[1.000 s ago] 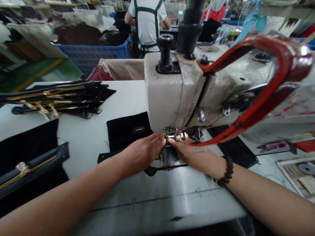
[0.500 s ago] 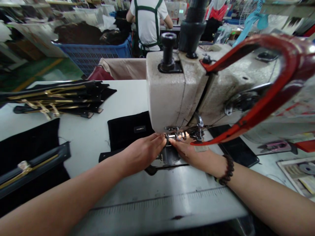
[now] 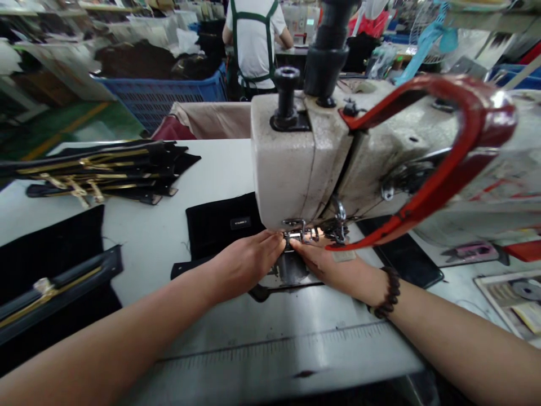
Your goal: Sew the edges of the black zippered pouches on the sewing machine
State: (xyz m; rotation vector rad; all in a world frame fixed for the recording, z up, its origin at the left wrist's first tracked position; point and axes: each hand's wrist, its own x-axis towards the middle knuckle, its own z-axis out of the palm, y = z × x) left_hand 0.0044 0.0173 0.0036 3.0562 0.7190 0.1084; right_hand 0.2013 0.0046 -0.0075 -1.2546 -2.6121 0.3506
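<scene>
A black fabric piece (image 3: 217, 223) with a small label and a dark strip along its near edge lies under the head of the sewing machine (image 3: 283, 163). My left hand (image 3: 249, 262) is closed on its near edge, fingers pressed together, their tips beside the presser foot (image 3: 293, 235). From the other side, my right hand (image 3: 332, 264) grips the work at the same spot, its thumb tip close to the left fingertips. The metal needle plate (image 3: 293, 268) shows between my hands. Much of the right fingers and the edge they hold is hidden.
A red curved guard (image 3: 460, 169) arches over my right hand. At left lie a stack of black zippered pieces (image 3: 105, 169) and another zippered piece (image 3: 59, 287). A phone (image 3: 406, 256) and pink-handled snips (image 3: 473, 252) lie right. Behind are a blue crate (image 3: 164, 96) and a person (image 3: 256, 45).
The view has shifted slightly, so the machine head and red guard appear a little lower and farther left. My hands keep nearly the same place on the fabric.
</scene>
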